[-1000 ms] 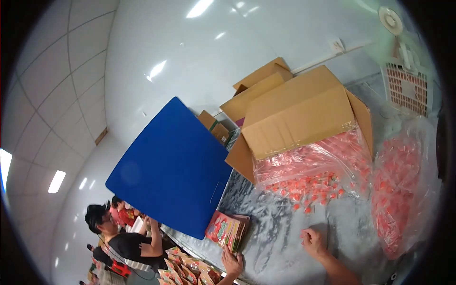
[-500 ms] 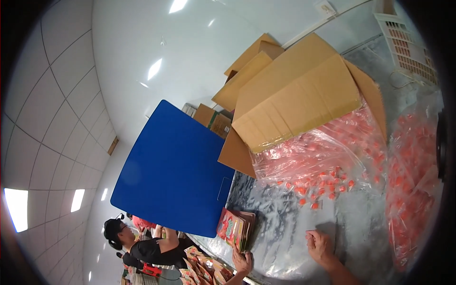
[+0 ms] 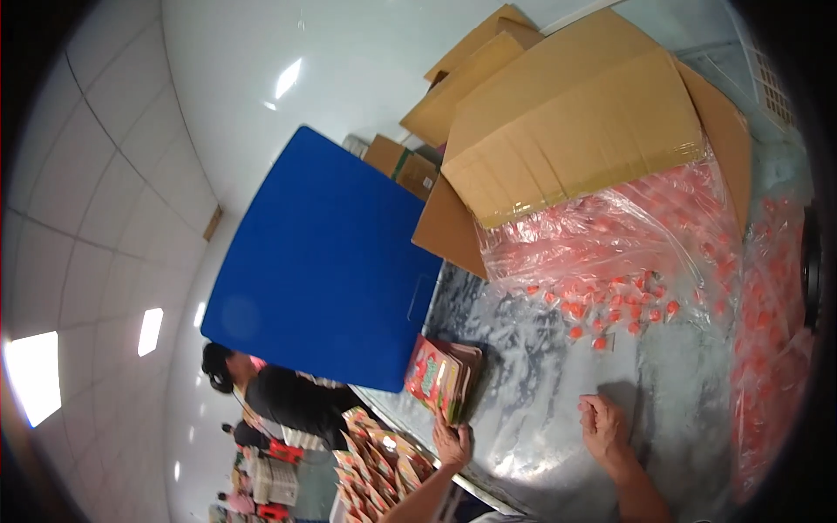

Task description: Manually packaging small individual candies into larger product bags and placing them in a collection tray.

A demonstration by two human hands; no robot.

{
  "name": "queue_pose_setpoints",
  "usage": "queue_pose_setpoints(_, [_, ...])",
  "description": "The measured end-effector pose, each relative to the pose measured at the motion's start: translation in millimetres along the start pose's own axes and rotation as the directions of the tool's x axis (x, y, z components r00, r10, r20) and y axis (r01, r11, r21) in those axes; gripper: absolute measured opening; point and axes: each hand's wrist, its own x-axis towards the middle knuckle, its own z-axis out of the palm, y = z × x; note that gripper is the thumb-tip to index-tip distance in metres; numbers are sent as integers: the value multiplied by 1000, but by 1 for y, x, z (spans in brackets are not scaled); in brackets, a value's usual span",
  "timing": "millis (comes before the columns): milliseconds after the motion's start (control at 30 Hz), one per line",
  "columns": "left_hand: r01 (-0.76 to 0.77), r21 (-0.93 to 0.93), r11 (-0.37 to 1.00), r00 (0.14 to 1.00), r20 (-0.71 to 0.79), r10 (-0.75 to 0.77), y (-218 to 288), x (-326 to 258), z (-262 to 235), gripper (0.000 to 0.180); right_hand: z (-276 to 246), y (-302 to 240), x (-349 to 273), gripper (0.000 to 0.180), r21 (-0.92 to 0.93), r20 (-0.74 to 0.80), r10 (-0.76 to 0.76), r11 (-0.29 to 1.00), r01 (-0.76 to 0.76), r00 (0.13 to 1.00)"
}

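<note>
Far left, a person in a dark top [image 3: 288, 397] stood beyond the table edge. A blue panel [image 3: 327, 266] stood upright at the table's left end.

A stack of colourful packets [image 3: 440, 376] stood on edge on the marbled table [image 3: 532, 349], just right of the panel. The left hand [image 3: 452, 443] had moved up against the stack's near end, fingers curled on it; whether it actually gripped, I could not tell. A second ago it sat lower and farther off.

The right hand [image 3: 603, 425] lay loosely closed on the table, empty, well apart from the stack, little changed.

Beyond, a clear bag of small red pieces [image 3: 628, 253] spilled from a tipped cardboard box [image 3: 575, 131]. The view had swung upward meanwhile.
</note>
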Motion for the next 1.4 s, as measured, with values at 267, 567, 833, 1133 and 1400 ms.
queue_pose_setpoints(267, [-8,43,999,999,-41,10,0,0,-4,73,5,2,0,16,168,65,157,972,-166,985])
queue_pose_setpoints(567, [34,64,997,999,-17,-33,10,0,-1,74,-6,10,0,21,124,68,188,973,-195,980])
queue_pose_setpoints(833, [41,64,997,999,-7,-40,10,4,-2,74,-8,5,6,23,70,85,193,978,-199,978])
queue_pose_setpoints(1133, [55,36,998,998,-40,-54,6,3,1,75,-7,8,5,23,43,102,169,984,-174,980])
queue_pose_setpoints(1400, [105,3,995,994,-7,-105,16,2,3,75,-17,32,6,26,-60,96,150,988,-145,984])
